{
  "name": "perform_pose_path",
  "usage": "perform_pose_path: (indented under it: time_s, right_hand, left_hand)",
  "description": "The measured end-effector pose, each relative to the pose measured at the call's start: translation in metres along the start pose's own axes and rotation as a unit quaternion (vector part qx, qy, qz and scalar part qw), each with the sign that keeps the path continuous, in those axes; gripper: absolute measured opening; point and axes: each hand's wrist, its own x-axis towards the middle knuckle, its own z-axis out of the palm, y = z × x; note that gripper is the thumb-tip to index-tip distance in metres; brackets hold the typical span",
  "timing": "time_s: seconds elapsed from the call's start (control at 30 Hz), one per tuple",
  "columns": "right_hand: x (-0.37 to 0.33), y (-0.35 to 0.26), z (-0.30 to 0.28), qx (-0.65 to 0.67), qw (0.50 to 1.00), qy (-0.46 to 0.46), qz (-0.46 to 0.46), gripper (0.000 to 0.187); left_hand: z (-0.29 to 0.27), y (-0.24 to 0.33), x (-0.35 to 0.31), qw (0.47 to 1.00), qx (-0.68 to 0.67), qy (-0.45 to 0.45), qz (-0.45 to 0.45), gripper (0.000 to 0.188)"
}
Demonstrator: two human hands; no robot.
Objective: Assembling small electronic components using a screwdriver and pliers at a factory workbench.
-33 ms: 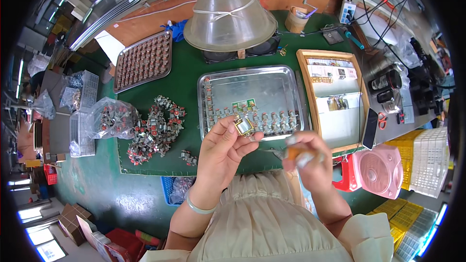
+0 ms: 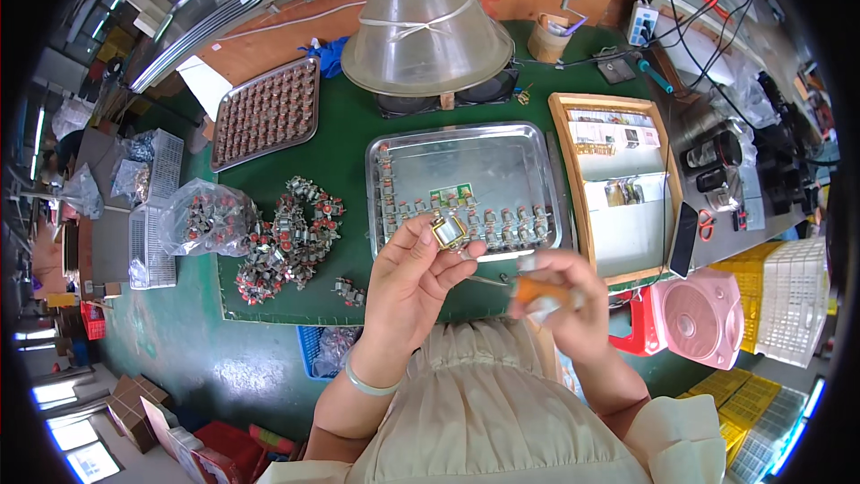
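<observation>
Your left hand (image 2: pixel 405 274) pinches a boxy metal part (image 2: pixel 449 231) at mid-frame; your right hand (image 2: pixel 580 309), blurred, is wrapped round an orange-handled tool (image 2: pixel 537 294). Best brace the part firmly and bring the thin shaft in straight, sparing its smooth silvery face and yellow edging. Above, the tray (image 2: pixel 430 157) is shiny, round-cornered metal.

On table (image 2: pixel 345 139), centre: tray (image 2: pixel 457 161); in tray, parts (image 2: pixel 515 226) along left and near sides. Behind tray: hood (image 2: pixel 425 40). Left of tray: pile (image 2: pixel 291 242); left of pile, bag (image 2: pixel 208 220); behind pile, second tray (image 2: pixel 267 152), filled with rows of parts. Right of tray: frame (image 2: pixel 632 224); just right of frame, phone (image 2: pixel 684 239), then scissors (image 2: pixel 706 224). Behind frame's left corner: cup (image 2: pixel 548 38). At tray's near edge: workpiece (image 2: pixel 449 233) in left hand (image 2: pixel 405 273); to the right, screwdriver (image 2: pixel 540 293) in right hand (image 2: pixel 580 324).
</observation>
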Motion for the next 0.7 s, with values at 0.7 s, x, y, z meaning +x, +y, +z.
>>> perform_pose_path:
  time_s: [0.7]
  right_hand:
    - [0.004,0.007,0.016,0.064,0.975,-0.098,0.188,0.034]
  left_hand:
    - [-0.002,0.007,-0.004,0.991,0.041,0.032,0.126,0.018]
